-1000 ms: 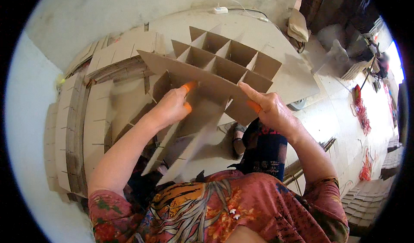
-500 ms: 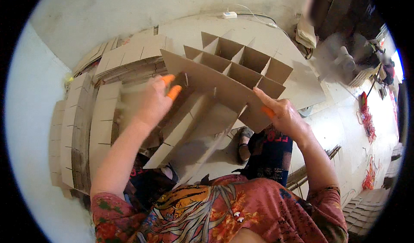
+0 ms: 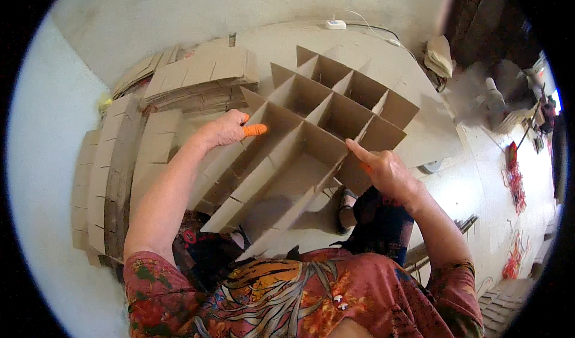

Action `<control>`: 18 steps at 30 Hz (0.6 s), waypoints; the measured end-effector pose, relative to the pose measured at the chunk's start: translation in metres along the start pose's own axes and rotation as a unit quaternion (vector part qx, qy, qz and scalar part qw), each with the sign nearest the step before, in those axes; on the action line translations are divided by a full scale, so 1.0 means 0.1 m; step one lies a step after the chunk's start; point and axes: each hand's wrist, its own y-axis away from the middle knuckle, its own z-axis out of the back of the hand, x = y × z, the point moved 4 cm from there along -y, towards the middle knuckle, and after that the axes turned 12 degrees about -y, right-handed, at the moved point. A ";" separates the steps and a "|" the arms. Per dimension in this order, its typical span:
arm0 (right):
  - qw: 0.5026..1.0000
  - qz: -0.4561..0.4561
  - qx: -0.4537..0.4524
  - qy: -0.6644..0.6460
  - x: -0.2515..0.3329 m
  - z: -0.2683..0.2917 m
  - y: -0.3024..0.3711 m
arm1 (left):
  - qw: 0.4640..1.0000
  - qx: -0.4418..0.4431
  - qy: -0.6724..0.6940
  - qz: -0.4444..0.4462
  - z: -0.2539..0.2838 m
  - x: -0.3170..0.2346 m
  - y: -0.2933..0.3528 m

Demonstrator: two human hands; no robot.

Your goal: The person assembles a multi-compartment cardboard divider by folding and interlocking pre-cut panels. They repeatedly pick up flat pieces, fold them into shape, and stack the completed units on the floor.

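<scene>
My left hand point(image 3: 230, 128): nine o'clock of cardboard divider grid point(image 3: 326, 143), fingers bent, grip unclear
Right hand point(image 3: 389, 173): pinching its four o'clock edge
Grid: between my hands
Slotted cardboard sheets point(image 3: 200, 74): ten o'clock

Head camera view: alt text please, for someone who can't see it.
Brown interlocking cardboard divider grid between a person's left hand and right hand, both with orange finger coverings; stacks of slotted brown cardboard sheets lie at left.

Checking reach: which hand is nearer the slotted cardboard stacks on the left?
Left: the left hand is close to the slotted cardboard stacks; the right hand is farther away, at the right of the cardboard divider.
</scene>
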 end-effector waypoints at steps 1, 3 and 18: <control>0.998 -0.055 0.037 -0.012 0.08 0.08 -0.01 | 1.000 0.004 0.002 0.007 0.01 0.07 -0.02; 0.996 -0.004 -0.062 -0.058 -0.04 0.20 0.00 | 0.982 -0.179 0.045 -0.043 0.19 0.35 -0.11; 0.982 -0.011 -0.180 -0.053 -0.55 0.06 -0.26 | 0.906 -0.351 -0.222 0.079 0.66 0.92 -1.01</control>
